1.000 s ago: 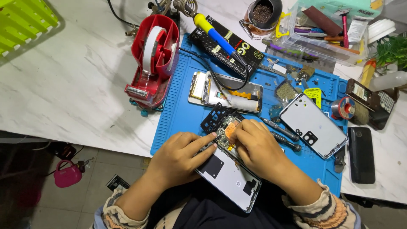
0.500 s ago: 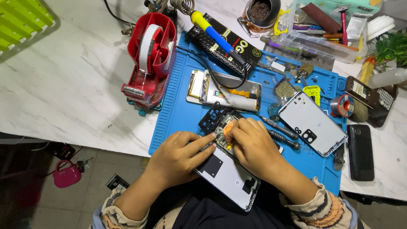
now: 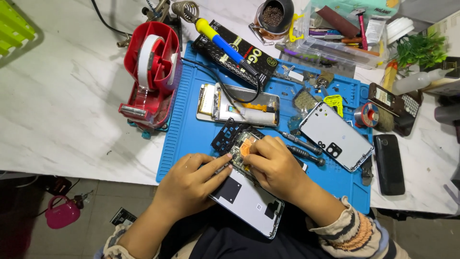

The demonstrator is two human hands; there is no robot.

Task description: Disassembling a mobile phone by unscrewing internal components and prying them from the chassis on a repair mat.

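Note:
An opened smartphone (image 3: 247, 197) lies at the near edge of a blue repair mat (image 3: 191, 129), its circuit board exposed at the far end. My left hand (image 3: 191, 180) presses on its left side with the index finger stretched along the edge. My right hand (image 3: 275, 165) rests over the board, fingertips pinching at an orange part (image 3: 245, 148) inside. A black plastic frame piece (image 3: 224, 135) lies just beyond the phone.
On the mat lie a phone screen assembly (image 3: 238, 105), a grey back cover (image 3: 335, 135) and two screwdrivers (image 3: 304, 152). A red tape dispenser (image 3: 152, 72) stands left. A soldering iron (image 3: 215, 41), a clear parts box (image 3: 335, 43) and a black phone (image 3: 389, 163) sit around.
Both hands stay on the opened phone; my right fingers shift slightly over the orange part. The view has drifted a little.

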